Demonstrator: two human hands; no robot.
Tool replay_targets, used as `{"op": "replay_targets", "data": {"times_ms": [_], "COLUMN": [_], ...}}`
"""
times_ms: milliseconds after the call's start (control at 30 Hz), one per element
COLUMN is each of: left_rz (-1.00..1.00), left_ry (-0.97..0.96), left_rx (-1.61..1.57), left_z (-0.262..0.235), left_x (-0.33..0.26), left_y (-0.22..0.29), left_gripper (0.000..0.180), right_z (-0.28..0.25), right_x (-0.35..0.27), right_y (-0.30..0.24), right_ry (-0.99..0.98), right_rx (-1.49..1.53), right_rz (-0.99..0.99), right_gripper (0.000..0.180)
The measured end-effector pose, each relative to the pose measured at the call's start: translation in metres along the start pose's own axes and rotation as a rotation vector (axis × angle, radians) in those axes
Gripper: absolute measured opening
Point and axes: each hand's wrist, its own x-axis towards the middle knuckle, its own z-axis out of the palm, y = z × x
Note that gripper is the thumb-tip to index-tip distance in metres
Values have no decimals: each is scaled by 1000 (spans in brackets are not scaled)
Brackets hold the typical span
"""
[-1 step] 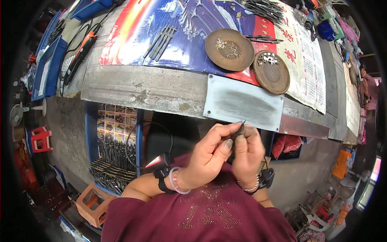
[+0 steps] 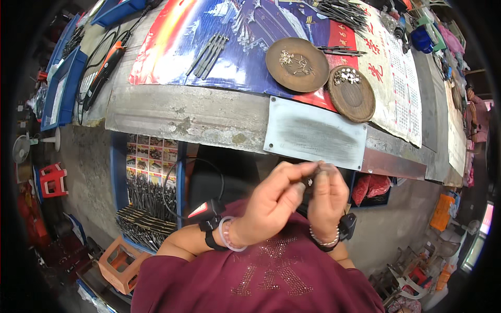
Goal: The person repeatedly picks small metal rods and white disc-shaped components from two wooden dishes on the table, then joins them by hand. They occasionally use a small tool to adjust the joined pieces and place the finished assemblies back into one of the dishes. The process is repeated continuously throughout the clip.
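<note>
My left hand (image 2: 275, 201) and my right hand (image 2: 329, 201) meet in front of my chest, just below the edge of a worn white plate (image 2: 315, 131). Both are closed in a pinch, fingertips nearly touching, around a small dark piece (image 2: 310, 182) with a pale glint on it. Fingers hide most of this piece, so its kind does not show. Beyond the plate, a round wooden dish (image 2: 350, 107) holds small shiny white bits. A larger brown dish (image 2: 279, 78) beside it contains small thin metal pieces.
Several slim dark rods (image 2: 209, 56) lie on the poster-covered bench (image 2: 156, 117). More dark rods (image 2: 342, 15) are heaped at the back. An orange-and-black corded tool (image 2: 104, 73) and a blue tray (image 2: 62, 88) sit at left. Below the bench, a blue-framed box (image 2: 119, 167) holds many dark rods.
Both hands have shifted slightly, the right one turning. The dark piece's pointed tip, visible above the fingertips before, is now covered by the fingers, and a pale glint shows between the hands.
</note>
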Motion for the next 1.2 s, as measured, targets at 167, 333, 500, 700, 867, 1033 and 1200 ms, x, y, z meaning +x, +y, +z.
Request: {"op": "replay_targets", "data": {"times_ms": [167,333,500,700,867,1033,1200], "left_rz": [152,130,258,121,276,156,178], "left_ry": [-121,-150,-77,-118,-47,-31,-99], "left_rx": [92,186,258,62,242,209,205], "left_z": [-1,-6,-3,-2,-7,-7,-6], "left_x": [3,0,4,-1,1,0,-1], "left_y": [5,9,1,3,1,0,5], "left_gripper": [40,37,36,34,37,39,41], "right_z": [-15,-5,-2,-10,0,10,0], "right_x": [7,3,-1,-1,-6,-12,-9], "right_y": [-1,-2,-14,-15,3,10,-3], "right_ry": [-26,14,-10,-70,-62,21,33], "right_rx": [-62,-248,-370,260,-241,-524,-141], "right_rz": [-261,-380,-296,78,-310,-373,-92], "right_gripper": [16,16,10,17,20,12,15]}}
